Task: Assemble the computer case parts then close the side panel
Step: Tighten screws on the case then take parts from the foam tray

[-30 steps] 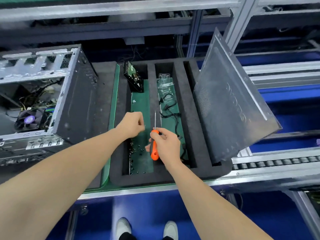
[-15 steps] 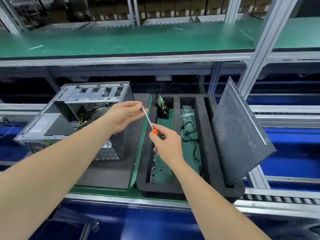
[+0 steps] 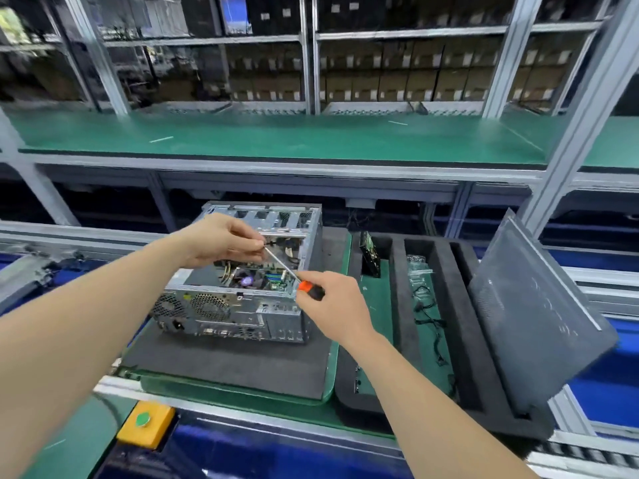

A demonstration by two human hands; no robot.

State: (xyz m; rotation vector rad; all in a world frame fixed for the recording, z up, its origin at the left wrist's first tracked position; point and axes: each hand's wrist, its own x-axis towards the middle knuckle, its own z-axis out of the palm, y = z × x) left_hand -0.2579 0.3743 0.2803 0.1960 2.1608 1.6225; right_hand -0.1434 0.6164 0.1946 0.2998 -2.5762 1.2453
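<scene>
On my feed the left hand covers the far end of the screwdriver, so I cannot see the tip itself. A small dark speck sits between the thumb and forefinger, too small to name. My view cuts off both forearms at the bottom edge, and the shelving in the background is blurred. Inside the computer case I make out a fan and some wiring; the rest is shadow and hands. The specks at the near end of the foam tray may be screws, but I cannot say.

The left hand hangs over the open top of the case, palm down, with its thumb and fingertips pinched together on the tip of the screwdriver shaft. The right hand is lower and nearer, over the case's near right corner, with its fingers curled round the orange and black handle. The shaft slants up and to the left from one hand to the other.

The case lies on its side on a dark foam mat at the left of the worktop, its rear ports facing me. The tray sits just beside it on the right. The side panel leans, tilted, in the tray's slot at the right edge — well apart from the case. A circuit board stands in the tray's left slot, and cables lie in the middle one. A yellow button box is fixed below the worktop's near edge.
</scene>
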